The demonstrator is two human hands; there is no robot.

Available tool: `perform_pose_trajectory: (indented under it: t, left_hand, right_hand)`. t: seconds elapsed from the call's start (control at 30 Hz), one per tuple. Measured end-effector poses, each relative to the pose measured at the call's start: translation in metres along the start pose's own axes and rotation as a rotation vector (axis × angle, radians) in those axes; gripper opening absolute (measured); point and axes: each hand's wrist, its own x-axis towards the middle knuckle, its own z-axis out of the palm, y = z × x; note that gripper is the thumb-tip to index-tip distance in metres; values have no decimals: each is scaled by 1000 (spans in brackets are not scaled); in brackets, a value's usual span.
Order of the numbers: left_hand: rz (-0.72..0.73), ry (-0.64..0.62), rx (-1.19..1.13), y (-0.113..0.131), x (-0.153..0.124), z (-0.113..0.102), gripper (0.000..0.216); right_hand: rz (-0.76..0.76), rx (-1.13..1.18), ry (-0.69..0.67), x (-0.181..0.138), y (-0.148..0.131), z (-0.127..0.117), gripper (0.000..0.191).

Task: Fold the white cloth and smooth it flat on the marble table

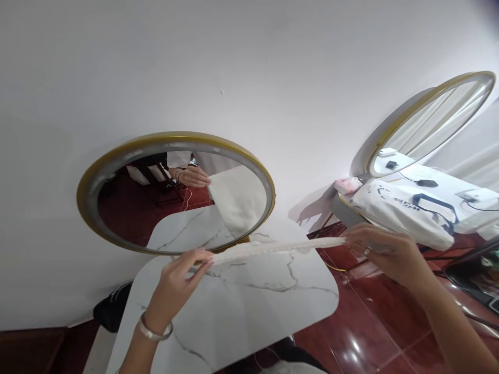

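A white cloth is stretched between my two hands above the marble-patterned table, seen nearly edge-on. Its left end is pinched by my left hand, which has a silver bangle at the wrist. My right hand, with a ring on one finger, grips the other end past the table's right side and is slightly blurred. Behind the cloth, the gold-rimmed oval mirror reflects a hand and the hanging white sheet of the cloth.
A second gold-rimmed mirror leans at the right, by a white table with a printed white bag, a pink-and-white pack and a black adapter. A black object lies left of my table. The floor is glossy red tile.
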Motion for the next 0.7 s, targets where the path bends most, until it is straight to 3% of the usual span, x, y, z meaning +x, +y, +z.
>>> perform_pose_trajectory:
  t: [0.13, 0.27, 0.33, 0.43, 0.53, 0.63, 0.7]
  left_hand:
    - [-241, -266, -142, 34, -29, 10, 14]
    - [-358, -537, -354, 62, -48, 2, 30]
    - [-395, -554, -374, 70, -46, -3, 27]
    - [-451, -522, -302, 71, -31, 3, 25]
    - [-511, -476, -146, 59, -12, 37, 30]
    - [-552, -427, 18, 32, 1, 94, 31]
    - [-606, -399, 94, 10, 6, 137, 28]
  right_hand:
    - [66, -57, -103, -45, 10, -13, 21]
    - [40, -106, -288, -84, 17, -38, 32]
    - [59, -80, -279, -87, 21, -46, 29]
    - [262, -27, -252, -68, 30, -37, 17]
    - [465, 45, -322, -35, 55, -3, 19]
    - [592, 148, -346, -8, 99, 48, 17]
    - [625, 167, -292, 4, 130, 86, 12]
